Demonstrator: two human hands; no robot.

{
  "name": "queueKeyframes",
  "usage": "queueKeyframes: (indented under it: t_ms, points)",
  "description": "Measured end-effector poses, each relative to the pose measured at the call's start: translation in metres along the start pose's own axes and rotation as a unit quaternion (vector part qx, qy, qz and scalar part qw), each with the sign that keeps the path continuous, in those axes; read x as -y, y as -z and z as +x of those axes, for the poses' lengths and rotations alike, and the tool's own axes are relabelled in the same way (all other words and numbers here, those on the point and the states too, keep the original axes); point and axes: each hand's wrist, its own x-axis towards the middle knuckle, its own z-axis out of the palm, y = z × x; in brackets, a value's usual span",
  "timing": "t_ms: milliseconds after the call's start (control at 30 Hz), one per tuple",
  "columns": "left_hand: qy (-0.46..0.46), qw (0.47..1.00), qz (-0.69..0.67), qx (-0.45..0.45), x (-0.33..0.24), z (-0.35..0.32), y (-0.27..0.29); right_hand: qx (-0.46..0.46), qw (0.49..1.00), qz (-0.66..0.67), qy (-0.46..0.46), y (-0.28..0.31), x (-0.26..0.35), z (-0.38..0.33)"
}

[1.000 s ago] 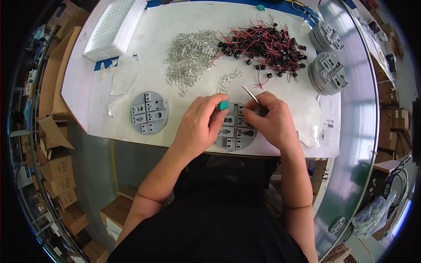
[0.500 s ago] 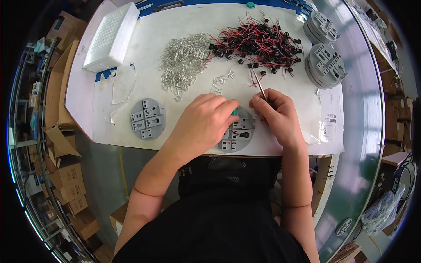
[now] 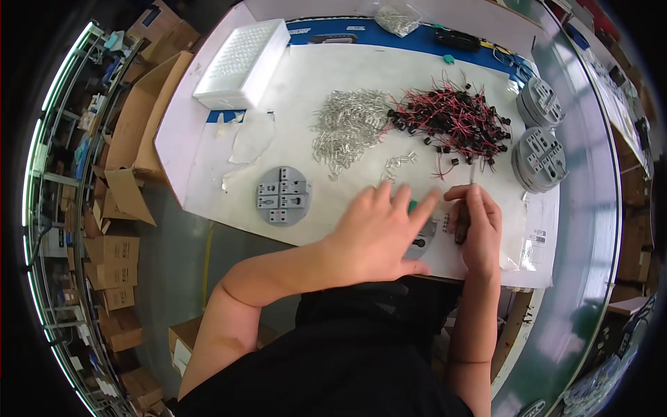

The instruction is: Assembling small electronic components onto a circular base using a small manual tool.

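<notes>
My left hand hovers over a grey round plate, fingers spread and thumb stretched toward its near edge. Most of that plate is hidden beneath the hand. A small green piece shows between its fingers, at the plate's far side; whether it is touched I cannot tell. To the right, my right hand is closed around what looks like a screwdriver, its dark brownish handle in the palm and thin metal shaft pointing away. A second grey round plate with raised blocks lies to the left.
Beyond my hands lie a heap of clear bent pieces and a pile of black parts with red wires. Stacked grey round plates stand at the right. A white foam tray sits far left, and a clear bag at the back.
The view has shifted, so the table sits further right and lower. My left hand has opened from a pinch at the green piece and spread its fingers. The screwdriver stays in my right hand.
</notes>
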Motion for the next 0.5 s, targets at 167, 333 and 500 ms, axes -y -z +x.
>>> queueKeyframes:
  t_ms: [167,333,500]
  points:
    - [-0.016,0.996,-0.084,-0.016,-0.007,-0.006,0.009,-0.038,0.991,0.090,0.088,0.007,-0.003,-0.004]
    - [-0.004,0.933,-0.298,-0.204,0.013,-0.035,-0.034,-0.010,0.993,-0.094,0.074,0.010,0.025,-0.015]
    - [0.088,0.900,-0.352,-0.241,0.023,-0.058,-0.051,0.018,0.933,-0.328,0.145,-0.010,0.053,-0.019]
